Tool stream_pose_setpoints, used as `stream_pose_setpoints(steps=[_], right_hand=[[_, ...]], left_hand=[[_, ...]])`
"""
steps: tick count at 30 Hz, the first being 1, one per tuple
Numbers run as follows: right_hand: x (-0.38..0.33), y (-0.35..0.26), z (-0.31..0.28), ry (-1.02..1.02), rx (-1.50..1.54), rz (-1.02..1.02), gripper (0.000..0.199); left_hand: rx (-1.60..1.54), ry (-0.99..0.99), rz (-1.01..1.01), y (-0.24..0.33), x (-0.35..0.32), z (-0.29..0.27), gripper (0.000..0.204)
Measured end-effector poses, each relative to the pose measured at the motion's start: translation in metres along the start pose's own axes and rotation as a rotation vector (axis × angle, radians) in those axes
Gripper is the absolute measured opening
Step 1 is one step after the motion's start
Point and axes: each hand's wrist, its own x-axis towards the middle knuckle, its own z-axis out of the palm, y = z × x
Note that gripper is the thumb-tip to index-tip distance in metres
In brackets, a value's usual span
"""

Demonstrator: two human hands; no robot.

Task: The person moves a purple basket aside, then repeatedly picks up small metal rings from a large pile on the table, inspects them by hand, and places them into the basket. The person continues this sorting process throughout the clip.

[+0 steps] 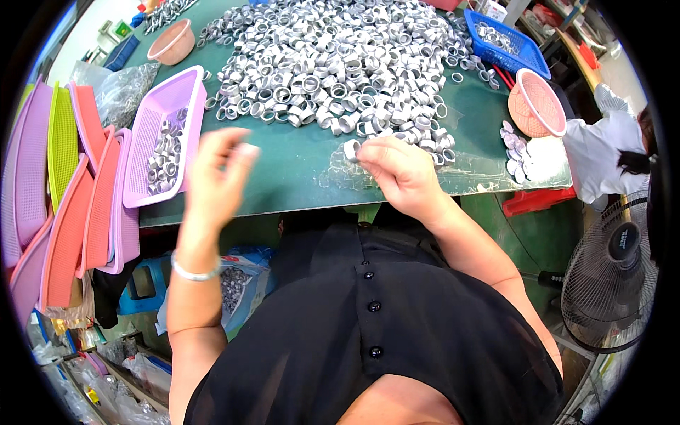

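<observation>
Pinched between the thumb and fingers of my right hand (401, 173) is a short silver metal ring (351, 150), over the front part of the green table. My left hand (218, 173) is raised beside the purple basket (144, 124), its thumb and fingers apart with nothing seen between them. Several similar rings (164, 166) lie inside that basket. Beyond both hands spreads a broad heap of silver rings (340, 67), its loose near edge reaching close to my right hand.
Stacked coloured baskets (64, 149) stand at the far left. A blue basket (506, 44), a pink basket (536, 106) and flat pale discs (519, 157) are on the right. A black fan (609, 276) stands at lower right, near another person's white sleeve (605, 156).
</observation>
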Motion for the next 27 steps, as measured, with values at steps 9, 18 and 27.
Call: stream_pose_setpoints(steps=[9, 18, 27], right_hand=[[0.006, -0.004, -0.004, 0.056, -0.079, -0.095, 0.02], [0.005, -0.001, 0.002, 0.074, 0.608, 0.31, 0.024], [0.013, -0.001, 0.004, 0.098, 0.585, 0.312, 0.029]], left_hand=[[-0.735, -0.352, -0.156, 0.046, -0.005, 0.083, 0.009], [-0.758, -0.328, -0.116, 0.041, -0.002, 0.09, 0.013], [-0.968, -0.356, -0.247, 0.031, 0.002, 0.092, 0.016]])
